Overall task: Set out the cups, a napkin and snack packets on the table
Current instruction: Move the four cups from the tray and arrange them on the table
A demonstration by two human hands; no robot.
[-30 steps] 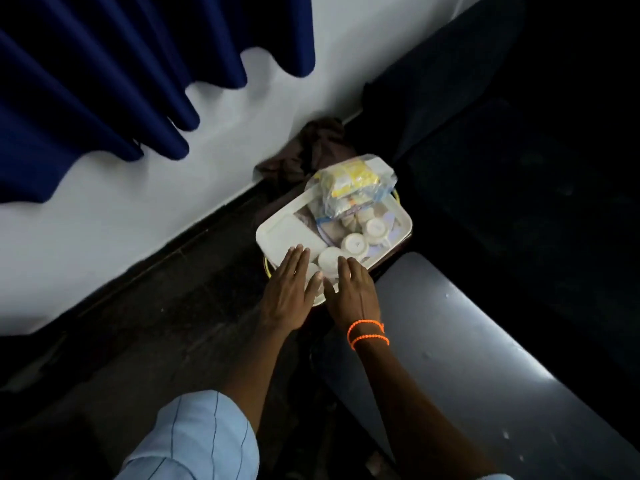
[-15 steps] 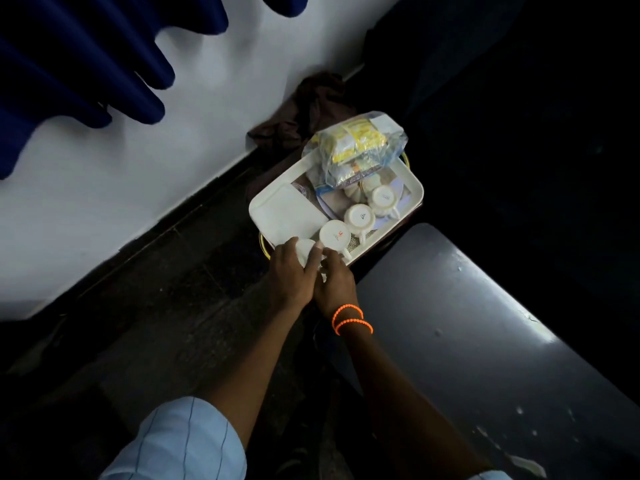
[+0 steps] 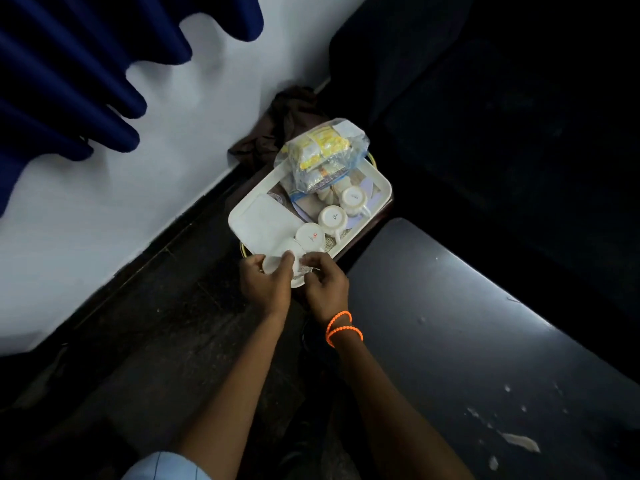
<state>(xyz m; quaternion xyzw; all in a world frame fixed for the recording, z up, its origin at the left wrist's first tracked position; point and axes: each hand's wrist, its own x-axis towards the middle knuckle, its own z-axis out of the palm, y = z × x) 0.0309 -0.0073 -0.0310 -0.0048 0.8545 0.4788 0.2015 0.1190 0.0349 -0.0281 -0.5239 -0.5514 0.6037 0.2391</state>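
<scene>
A white cup [image 3: 277, 263] was held tipped on its side over the near corner of the tray [image 3: 381, 192], above the dark floor [image 3: 156, 323]. The left hand [image 3: 265, 285] gripped it, fingers curled round its body and thumb on top. The right hand [image 3: 325, 284] met it from the other side, fingers curled in at the cup's end; whether they actually pinched the cup could not be told.

Three more cups stood upside down in a row along the tray's near-right side: the first [image 3: 310, 236] touching the held cup, the second [image 3: 332, 218] just beyond it, the third [image 3: 353, 198] farthest. A folded white napkin [image 3: 266, 220] lay flat in the tray's left part. A clear bag [image 3: 320, 157] of yellow snack packets rested on the tray's far end, overhanging the rim.

Two orange bead bracelets [image 3: 341, 327] circled the right wrist. A light blue sleeve [image 3: 162, 467] showed at the bottom edge. The grey table [image 3: 467, 341] lay to the right of the tray, its near part marked with pale flecks. A brown cloth [image 3: 280, 123] was bunched against the white wall [image 3: 104, 209] behind the tray, and a blue curtain [image 3: 69, 71] hung at upper left.
</scene>
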